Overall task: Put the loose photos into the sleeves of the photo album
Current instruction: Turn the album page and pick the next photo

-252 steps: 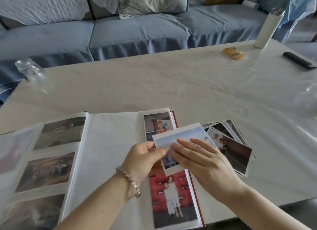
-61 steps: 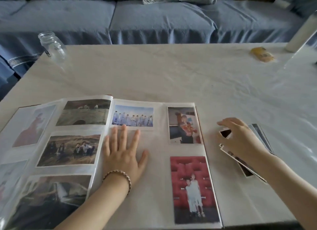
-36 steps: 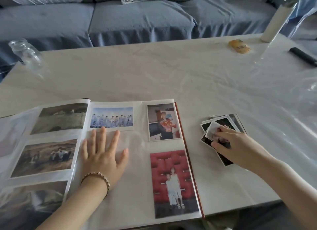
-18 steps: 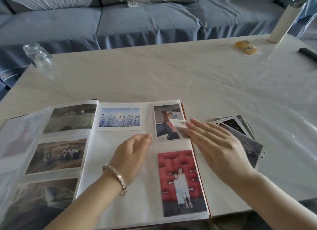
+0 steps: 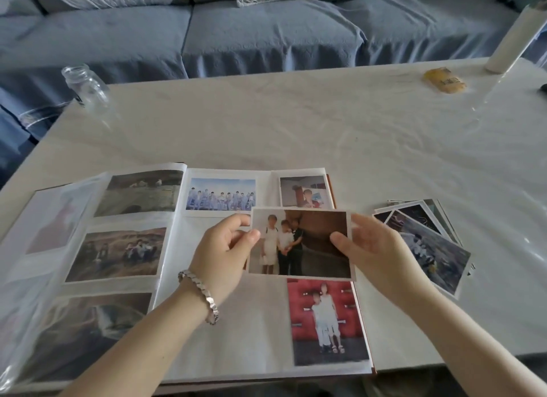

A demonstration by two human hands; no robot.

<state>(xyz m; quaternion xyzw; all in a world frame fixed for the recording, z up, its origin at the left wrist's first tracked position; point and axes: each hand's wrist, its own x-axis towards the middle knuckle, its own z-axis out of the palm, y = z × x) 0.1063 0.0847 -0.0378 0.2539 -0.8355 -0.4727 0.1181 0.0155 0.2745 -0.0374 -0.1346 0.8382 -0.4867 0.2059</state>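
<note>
The photo album (image 5: 251,352) lies open at the table's near edge, its right page holding three sleeved photos. Above that page I hold a loose photo (image 5: 307,248) of three people, face up and landscape. My left hand (image 5: 225,254) pinches its left edge between thumb and fingers. My right hand (image 5: 376,248) pinches its right edge. A fanned pile of loose photos (image 5: 429,242) lies on the table to the right of the album.
A clear glass jar (image 5: 84,85) stands at the table's far left. A yellow packet (image 5: 444,81) and a white bottle (image 5: 515,38) sit at the far right. A blue sofa (image 5: 266,32) runs behind the table (image 5: 296,124).
My right hand took a photo from the pile and brought it over the album's right page. My left hand lifted off the page and now pinches the photo's left edge.
</note>
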